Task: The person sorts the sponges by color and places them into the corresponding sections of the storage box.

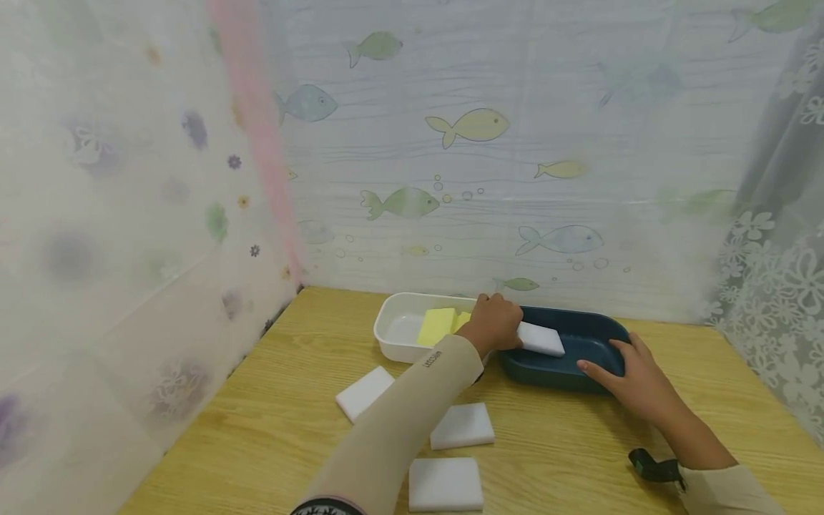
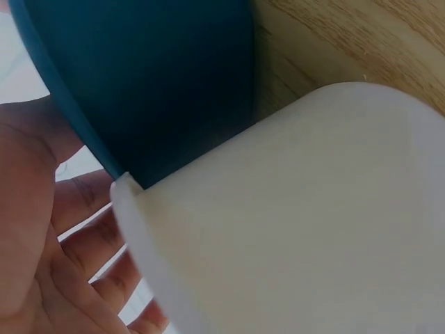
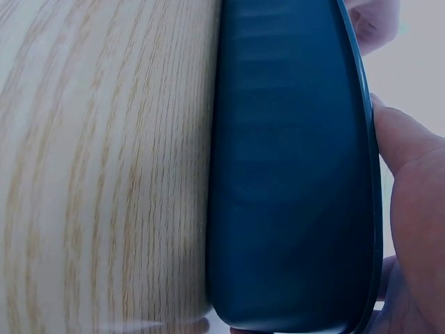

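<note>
In the head view my left hand has its fingers bent at one end of a white block, gripping it over the left part of a dark blue container. The left wrist view shows the palm and spread fingers beyond the rims of the blue container and a white container; the block is not distinguishable there. My right hand holds the blue container's right end, thumb at the front rim. Its thumb lies along the rim of the blue container in the right wrist view.
Yellow blocks lie in the white container, left of the blue one. Several white blocks are on the wooden table near my left forearm. A curtain with fish prints hangs behind the table.
</note>
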{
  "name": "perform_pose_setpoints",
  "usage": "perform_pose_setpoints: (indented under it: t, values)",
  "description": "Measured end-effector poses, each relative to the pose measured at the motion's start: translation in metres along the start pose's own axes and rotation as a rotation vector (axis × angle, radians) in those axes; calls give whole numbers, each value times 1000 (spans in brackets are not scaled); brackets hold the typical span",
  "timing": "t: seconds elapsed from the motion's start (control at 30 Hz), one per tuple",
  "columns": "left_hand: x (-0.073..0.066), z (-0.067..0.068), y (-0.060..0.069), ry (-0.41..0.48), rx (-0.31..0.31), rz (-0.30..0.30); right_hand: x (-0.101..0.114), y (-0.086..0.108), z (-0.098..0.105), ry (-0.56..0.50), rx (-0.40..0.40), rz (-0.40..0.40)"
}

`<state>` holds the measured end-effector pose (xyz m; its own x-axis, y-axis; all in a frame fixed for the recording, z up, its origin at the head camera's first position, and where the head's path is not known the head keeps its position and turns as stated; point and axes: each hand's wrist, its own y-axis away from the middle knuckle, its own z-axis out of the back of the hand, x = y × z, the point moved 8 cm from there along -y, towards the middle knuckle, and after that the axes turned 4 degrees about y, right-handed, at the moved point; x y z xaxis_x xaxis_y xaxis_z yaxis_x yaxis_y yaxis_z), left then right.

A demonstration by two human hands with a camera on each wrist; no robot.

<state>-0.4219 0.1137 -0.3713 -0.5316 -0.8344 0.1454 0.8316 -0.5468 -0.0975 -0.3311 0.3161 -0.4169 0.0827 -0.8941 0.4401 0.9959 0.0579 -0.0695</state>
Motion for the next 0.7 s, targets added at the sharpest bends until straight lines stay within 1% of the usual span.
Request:
perform_pose_setpoints:
  t: [0.13,0.3,0.47,0.6,0.7]
  values:
    - [-1,0,1,-18,-5,3,0,0,0,0,-6,3]
    - [-1,1,3,-9,2,6,0,0,0,1,-6,3]
    - [-1,0,1,7,12,5,0,0,-1,-3,-1,-2]
    - [2,1,0,15,-1,-12,1,1,0,1,1,-5]
    - [4,4,2,16,-2,-33,2,1,1,1,1,-2]
